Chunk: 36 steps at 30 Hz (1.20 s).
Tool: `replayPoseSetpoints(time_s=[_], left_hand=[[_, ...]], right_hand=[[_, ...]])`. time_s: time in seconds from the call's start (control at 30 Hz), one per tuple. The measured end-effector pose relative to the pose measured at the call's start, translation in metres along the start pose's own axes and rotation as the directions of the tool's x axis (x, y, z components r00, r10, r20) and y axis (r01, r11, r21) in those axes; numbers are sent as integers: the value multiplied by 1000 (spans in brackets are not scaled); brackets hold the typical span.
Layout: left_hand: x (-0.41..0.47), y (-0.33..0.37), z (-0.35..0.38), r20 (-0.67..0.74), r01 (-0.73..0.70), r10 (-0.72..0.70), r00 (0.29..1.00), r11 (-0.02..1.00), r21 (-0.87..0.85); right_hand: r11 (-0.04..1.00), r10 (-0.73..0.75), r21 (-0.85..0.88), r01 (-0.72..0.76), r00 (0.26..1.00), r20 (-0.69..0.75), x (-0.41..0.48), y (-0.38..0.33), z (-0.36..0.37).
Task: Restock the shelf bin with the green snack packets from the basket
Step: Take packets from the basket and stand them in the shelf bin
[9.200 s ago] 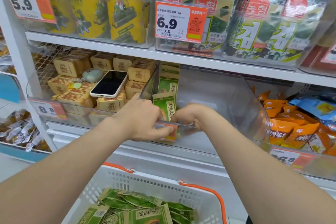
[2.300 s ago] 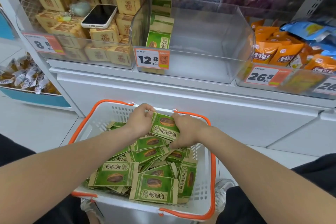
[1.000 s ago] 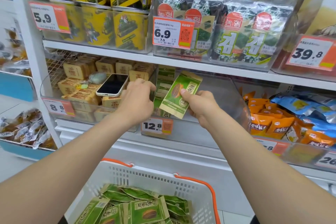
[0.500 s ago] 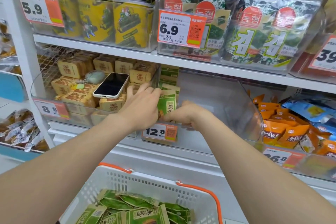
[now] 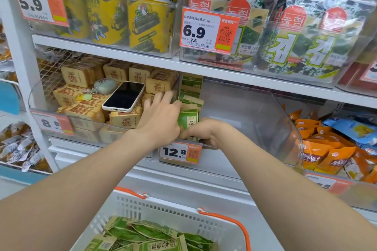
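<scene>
The front packet [image 5: 187, 122] stands upright just inside the front lip of the clear shelf bin [image 5: 255, 120], hard against the bin's left wall and directly between the two hands. Its long axis runs vertically, its top edge points up, and its printed green face looks out toward the person. It heads a row of green packets [image 5: 191, 89] that runs front to back along that wall, while the rest of the bin to the right is bare. The left hand [image 5: 161, 121] touches the packet from the left. Its fingers [image 5: 163, 97] are straight and slightly spread, reaching past the packet's top toward the row behind, with the thumb side against the packet's left edge. The right hand [image 5: 206, 131] comes in from the right and lower. Its fingers [image 5: 190, 133] are curled with the knuckles toward the camera and seem to pinch the packet's lower part just above the price tag [image 5: 179, 152], though the fingertips are hidden. Both hands are in contact, so neither is nearer. The likely next move is to let go without tipping the packet forward. The remaining loose packets [image 5: 151, 236] lie flat at mixed angles in the basket [image 5: 183, 213], below and between the forearms.
</scene>
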<state>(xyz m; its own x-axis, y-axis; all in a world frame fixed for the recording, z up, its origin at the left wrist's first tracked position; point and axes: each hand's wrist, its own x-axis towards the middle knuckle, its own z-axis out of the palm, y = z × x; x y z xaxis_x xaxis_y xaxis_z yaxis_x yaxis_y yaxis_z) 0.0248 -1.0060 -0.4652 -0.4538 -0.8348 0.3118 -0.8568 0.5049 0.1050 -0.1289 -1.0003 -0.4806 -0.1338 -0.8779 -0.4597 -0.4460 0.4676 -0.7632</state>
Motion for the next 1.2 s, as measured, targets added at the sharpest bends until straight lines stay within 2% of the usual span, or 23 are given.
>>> replayPoseSetpoints(time_s=[0.27,0.37,0.47,0.6,0.8,0.87,1.0,1.07,1.2], left_hand=[[2,-3,4,-30,-15,14,999,999,-31],[3,-4,7,-51,-21,19,998,999,-38],[3,-5,9,-69,-30,27,997,999,-41],[3,-7,11,-91,-48,43,995,998,-47],[4,-6,14,-149,-45,47,988,999,17],[4,-6,15,-181,-56,67,981,996,66],[4,-7,16,-170,-84,100,980,991,100],[3,-7,16,-158,-79,95,983,991,107],[3,-8,15,-142,-77,92,986,992,105]], right_hand=[[987,-77,134,89,992,-96,18,-9,3],[982,-146,100,158,982,-124,56,-1,0],[988,-147,17,153,973,-180,41,-13,-6],[980,-195,-32,196,920,-341,48,-17,-8],[914,-380,-32,405,826,-416,54,-16,-7],[919,-371,-15,395,850,-375,56,-17,-9],[978,-151,103,181,957,-249,48,-17,-11],[991,-103,71,117,980,-172,43,-16,-12],[947,-193,206,248,948,-252,50,-16,-5]])
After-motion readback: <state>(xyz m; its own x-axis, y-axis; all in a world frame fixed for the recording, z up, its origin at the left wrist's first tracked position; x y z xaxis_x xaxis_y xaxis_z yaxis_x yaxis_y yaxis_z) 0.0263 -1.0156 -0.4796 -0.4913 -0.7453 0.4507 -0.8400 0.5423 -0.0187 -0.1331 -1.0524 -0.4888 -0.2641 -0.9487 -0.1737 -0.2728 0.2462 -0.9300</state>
